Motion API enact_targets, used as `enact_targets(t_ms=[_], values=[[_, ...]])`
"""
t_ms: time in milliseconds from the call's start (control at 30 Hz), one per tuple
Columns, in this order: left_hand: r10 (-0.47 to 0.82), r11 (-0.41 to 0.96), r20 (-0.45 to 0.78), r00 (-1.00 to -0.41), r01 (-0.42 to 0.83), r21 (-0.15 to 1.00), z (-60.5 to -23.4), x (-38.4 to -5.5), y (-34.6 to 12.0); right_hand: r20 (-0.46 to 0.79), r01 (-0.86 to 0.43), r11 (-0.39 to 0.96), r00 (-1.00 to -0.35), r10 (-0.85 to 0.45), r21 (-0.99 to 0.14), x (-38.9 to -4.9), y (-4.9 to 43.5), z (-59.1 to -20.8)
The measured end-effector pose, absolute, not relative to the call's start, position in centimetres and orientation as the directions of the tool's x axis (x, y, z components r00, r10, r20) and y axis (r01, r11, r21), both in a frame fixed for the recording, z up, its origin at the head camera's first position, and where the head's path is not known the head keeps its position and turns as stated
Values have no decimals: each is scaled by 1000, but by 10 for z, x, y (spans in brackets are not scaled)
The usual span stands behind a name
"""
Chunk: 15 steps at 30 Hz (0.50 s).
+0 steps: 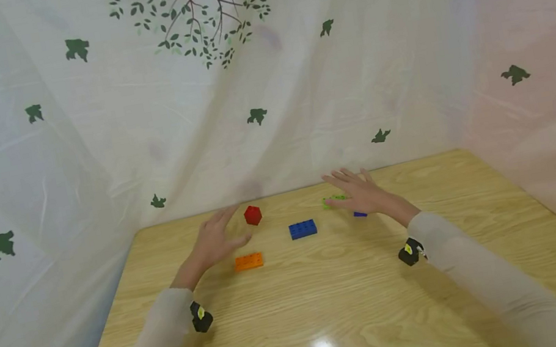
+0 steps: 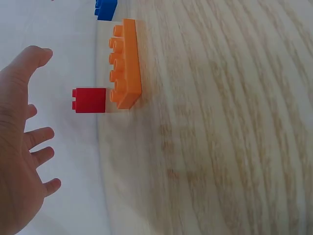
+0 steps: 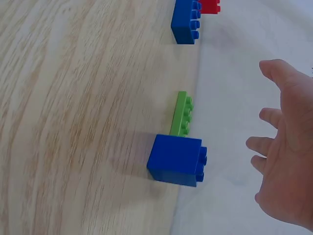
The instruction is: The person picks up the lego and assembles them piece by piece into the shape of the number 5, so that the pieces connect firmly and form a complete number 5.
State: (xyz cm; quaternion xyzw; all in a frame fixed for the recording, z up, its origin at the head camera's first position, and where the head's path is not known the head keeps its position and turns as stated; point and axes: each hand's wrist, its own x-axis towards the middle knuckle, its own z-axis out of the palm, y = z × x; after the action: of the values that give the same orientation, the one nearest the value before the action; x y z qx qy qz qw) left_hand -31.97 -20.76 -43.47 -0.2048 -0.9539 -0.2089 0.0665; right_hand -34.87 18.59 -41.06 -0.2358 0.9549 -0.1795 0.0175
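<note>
My left hand (image 1: 213, 239) hovers over the left part of the table, fingers spread and holding nothing. Beside it stand a red toy brick (image 1: 253, 215) and, nearer to me, a flat orange brick (image 1: 249, 262). Over the right part, my right hand (image 1: 362, 193) is stretched out with nothing in it. It partly covers a light green brick (image 1: 335, 201) and a blue brick (image 1: 360, 214); the right wrist view shows that blue brick (image 3: 176, 159) as tall, in front of the green one (image 3: 181, 113). Between the hands lies a longer blue brick (image 1: 303, 229), studs up.
The bricks stand on a wood-grain table (image 1: 300, 300). Behind it hangs a pale curtain (image 1: 190, 120) printed with leaves and branches, reaching the table's back edge and both sides. Each wrist wears a small black camera (image 1: 201, 317). A bright reflection shows at the table's front.
</note>
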Motion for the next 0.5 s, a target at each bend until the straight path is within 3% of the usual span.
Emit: enact_targets(t_ms=[267,500], values=[[369,817,167,-914,404,412,-442,-313,-218,62,-443,821,-889,-453,-359,-350,202,-418],[409,785,141,-902,426,449,-448,-311,-224,67,-436,779,-887,-457,-450,-358,218,-430]])
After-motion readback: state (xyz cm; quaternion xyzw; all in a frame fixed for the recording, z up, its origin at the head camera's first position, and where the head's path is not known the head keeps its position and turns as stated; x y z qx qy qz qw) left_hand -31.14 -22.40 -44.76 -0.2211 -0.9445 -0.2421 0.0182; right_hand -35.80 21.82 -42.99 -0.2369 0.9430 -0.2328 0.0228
